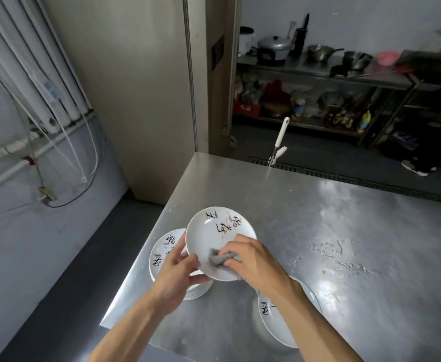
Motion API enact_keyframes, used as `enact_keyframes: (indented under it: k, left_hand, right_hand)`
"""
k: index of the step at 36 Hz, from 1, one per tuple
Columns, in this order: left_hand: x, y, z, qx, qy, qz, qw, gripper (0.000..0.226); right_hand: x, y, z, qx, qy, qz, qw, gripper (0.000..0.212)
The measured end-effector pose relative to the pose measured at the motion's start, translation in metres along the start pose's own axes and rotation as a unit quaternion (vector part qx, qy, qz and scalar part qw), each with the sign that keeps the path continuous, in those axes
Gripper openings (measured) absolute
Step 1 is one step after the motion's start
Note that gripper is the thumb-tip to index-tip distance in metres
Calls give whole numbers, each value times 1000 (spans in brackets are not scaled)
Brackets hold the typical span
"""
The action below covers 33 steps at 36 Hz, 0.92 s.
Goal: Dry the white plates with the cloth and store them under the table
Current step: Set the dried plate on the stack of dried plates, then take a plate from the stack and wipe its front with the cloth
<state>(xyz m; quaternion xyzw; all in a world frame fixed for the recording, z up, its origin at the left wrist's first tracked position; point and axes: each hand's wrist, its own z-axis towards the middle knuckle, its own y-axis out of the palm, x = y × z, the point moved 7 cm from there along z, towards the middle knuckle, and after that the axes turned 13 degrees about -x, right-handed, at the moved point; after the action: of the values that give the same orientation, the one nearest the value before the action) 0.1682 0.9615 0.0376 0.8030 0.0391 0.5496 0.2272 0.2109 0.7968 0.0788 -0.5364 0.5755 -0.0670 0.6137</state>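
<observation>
**Cloth on a glazed plate**

The left hand [179, 267] grips the rim of a round, glossy white plate [214, 239], tilted above the steel table [344, 231]. The right hand [250, 259] pinches a crumpled grey cloth [218, 258] against it. Plate stacks [162, 252] sit beneath.

Black brush characters, probably Chinese, stand on the held plate [209, 235], the left stack [162, 248] and the right stack [271, 325]; none is legible.
</observation>
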Motion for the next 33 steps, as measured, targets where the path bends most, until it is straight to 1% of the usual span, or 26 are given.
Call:
enact_keyframes:
  k: [2,5,7,10,14,17,19,21,22,23,25,30,33]
  left_hand:
    - [1,-2,-3,0,0,14,1000,69]
    - [-2,4,-7,-20,-14,26,999,73]
    - [-5,13,-9,-42,-25,34,998,76]
    - [-3,27,-8,-64,-26,54,996,76]
    - [7,26,-9,-41,-1,46,998,65]
    - [10,12,-12,-7,11,31,999,61]
    - [11,6,-15,7,9,31,999,65]
    - [12,4,-18,5,6,31,999,69]
    - [12,6,-19,-3,2,32,999,72]
    - [12,9,-20,-11,-4,34,999,75]
    - [12,13,-21,-27,-17,35,999,78]
    - [9,31,-14,-82,-36,61,994,79]
    - [9,32,-11,-74,-30,60,995,78]
  right_hand:
    - [16,-9,-4,25,38,-21,999,12]
    - [26,-26,-1,95,96,-77,988,14]
    - [20,-30,4,125,106,-95,982,19]
    - [0,-24,11,139,56,-70,986,23]
    - [-22,-6,7,95,-45,-40,994,20]
    - [-8,-7,-3,71,-42,-27,996,24]
    - [8,-16,-8,72,-14,-67,995,26]
    - [18,-28,-12,103,17,-122,987,24]
    - [20,-35,-14,127,23,-132,983,23]
    - [20,-41,-15,149,21,-131,980,23]
    - [14,-48,-13,168,0,-125,978,25]
    - [-9,-48,-4,145,-67,-118,980,30]
    - [-9,-47,-5,135,-79,-110,982,35]
